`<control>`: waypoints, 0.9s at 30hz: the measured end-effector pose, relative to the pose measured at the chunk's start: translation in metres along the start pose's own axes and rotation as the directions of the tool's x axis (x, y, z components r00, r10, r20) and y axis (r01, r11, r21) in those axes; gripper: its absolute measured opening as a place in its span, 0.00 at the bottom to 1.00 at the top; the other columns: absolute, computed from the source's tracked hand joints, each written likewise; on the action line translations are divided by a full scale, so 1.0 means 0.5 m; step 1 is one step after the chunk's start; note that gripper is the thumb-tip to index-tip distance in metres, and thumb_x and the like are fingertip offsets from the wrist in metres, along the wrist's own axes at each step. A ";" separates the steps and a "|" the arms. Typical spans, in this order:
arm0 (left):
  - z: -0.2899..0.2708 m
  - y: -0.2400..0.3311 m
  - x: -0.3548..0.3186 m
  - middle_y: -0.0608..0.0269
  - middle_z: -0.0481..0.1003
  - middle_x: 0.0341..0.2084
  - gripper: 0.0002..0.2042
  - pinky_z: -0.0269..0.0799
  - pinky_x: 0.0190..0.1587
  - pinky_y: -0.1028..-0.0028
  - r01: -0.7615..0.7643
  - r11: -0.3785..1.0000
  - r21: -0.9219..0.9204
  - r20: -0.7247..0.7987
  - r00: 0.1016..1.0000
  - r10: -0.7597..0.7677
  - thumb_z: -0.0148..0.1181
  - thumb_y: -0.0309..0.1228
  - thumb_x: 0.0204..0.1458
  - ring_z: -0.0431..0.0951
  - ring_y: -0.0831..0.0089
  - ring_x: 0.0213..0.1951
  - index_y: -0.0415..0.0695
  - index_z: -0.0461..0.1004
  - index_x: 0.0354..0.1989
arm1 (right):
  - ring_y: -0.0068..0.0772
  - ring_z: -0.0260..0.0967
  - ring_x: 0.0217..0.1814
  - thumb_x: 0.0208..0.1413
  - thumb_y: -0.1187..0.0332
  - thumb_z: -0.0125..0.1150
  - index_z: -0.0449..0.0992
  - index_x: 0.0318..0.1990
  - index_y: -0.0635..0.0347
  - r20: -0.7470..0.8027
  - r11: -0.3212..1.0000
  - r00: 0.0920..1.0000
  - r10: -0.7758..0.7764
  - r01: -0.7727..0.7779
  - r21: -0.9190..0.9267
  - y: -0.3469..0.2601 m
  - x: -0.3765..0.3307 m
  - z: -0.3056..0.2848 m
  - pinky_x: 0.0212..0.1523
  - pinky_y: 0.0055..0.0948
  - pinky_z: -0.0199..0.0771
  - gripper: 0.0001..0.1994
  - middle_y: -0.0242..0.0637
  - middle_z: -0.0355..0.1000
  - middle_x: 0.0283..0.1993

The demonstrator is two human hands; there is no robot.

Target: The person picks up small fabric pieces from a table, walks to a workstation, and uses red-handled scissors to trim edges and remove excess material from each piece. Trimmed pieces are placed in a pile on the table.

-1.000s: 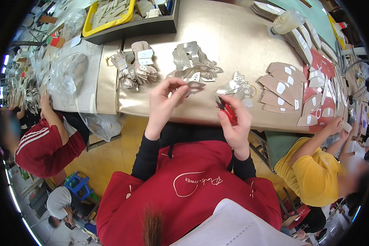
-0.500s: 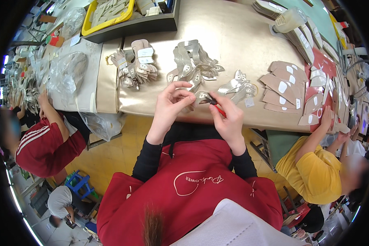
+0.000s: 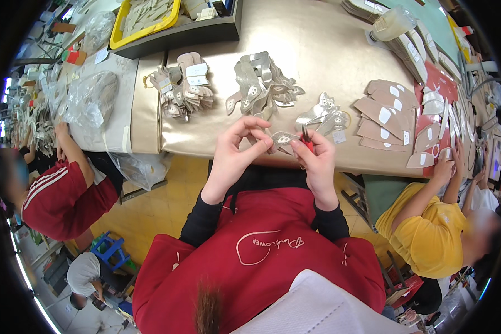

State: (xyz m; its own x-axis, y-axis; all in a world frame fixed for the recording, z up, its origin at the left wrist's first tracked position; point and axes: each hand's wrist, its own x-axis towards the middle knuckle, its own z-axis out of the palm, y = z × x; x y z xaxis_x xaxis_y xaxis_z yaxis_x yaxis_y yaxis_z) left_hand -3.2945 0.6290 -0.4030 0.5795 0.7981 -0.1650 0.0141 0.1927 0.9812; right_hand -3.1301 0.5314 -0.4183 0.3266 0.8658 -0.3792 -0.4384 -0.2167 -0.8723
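My left hand (image 3: 236, 153) pinches one end of a small silvery cut shoe piece (image 3: 282, 138) just above the near edge of the tan table (image 3: 328, 50). My right hand (image 3: 317, 161) grips a red-handled small tool (image 3: 306, 139) whose dark tip touches the same piece. Both hands meet over the table's front edge. A heap of the same silver pieces (image 3: 261, 83) lies just beyond my hands, and a smaller heap (image 3: 323, 114) sits to the right.
A bundle of beige pieces (image 3: 183, 89) lies at the left. Tan pieces with white patches (image 3: 387, 114) spread on the right. A yellow tray (image 3: 145, 19) stands at the back. A person in red (image 3: 61, 195) sits to my left, one in yellow (image 3: 428, 222) to my right.
My hands came together from apart. The left hand picked a silver piece from the heap and drew it toward me, and the right hand brought the red tool up to it.
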 end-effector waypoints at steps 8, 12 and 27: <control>0.016 0.040 -0.027 0.63 0.78 0.30 0.14 0.74 0.40 0.77 -0.076 0.982 -0.172 0.005 0.997 0.078 0.62 0.18 0.52 0.78 0.77 0.36 0.35 0.71 0.48 | 0.09 0.55 0.20 0.55 0.72 0.65 0.75 0.35 0.62 0.093 0.957 0.995 0.028 -0.054 0.285 -0.033 -0.022 0.008 0.18 0.14 0.46 0.06 0.23 0.65 0.23; 0.017 0.052 -0.031 0.61 0.77 0.31 0.14 0.74 0.41 0.76 -0.056 0.973 -0.226 0.035 0.997 0.065 0.61 0.17 0.52 0.78 0.76 0.36 0.35 0.71 0.48 | 0.09 0.55 0.20 0.56 0.73 0.64 0.74 0.35 0.63 0.125 0.942 0.992 -0.003 -0.039 0.333 -0.042 -0.030 0.013 0.18 0.14 0.46 0.05 0.23 0.64 0.23; 0.022 0.054 -0.041 0.60 0.75 0.36 0.07 0.72 0.28 0.82 0.035 0.982 -0.185 0.028 0.999 -0.030 0.57 0.19 0.57 0.77 0.79 0.29 0.34 0.79 0.43 | 0.21 0.67 0.25 0.53 0.72 0.66 0.77 0.49 0.65 -0.025 0.846 0.875 -0.483 0.458 -0.274 -0.049 -0.033 0.023 0.26 0.22 0.67 0.16 0.30 0.73 0.29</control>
State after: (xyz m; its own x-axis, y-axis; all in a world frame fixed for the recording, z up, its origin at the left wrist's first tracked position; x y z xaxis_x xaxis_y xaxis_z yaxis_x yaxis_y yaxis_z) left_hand -3.2968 0.6117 -0.3718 0.6016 0.7754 -0.1917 -0.1171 0.3230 0.9391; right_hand -3.1343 0.5274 -0.3869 0.5186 0.8511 0.0813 0.0083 0.0901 -0.9959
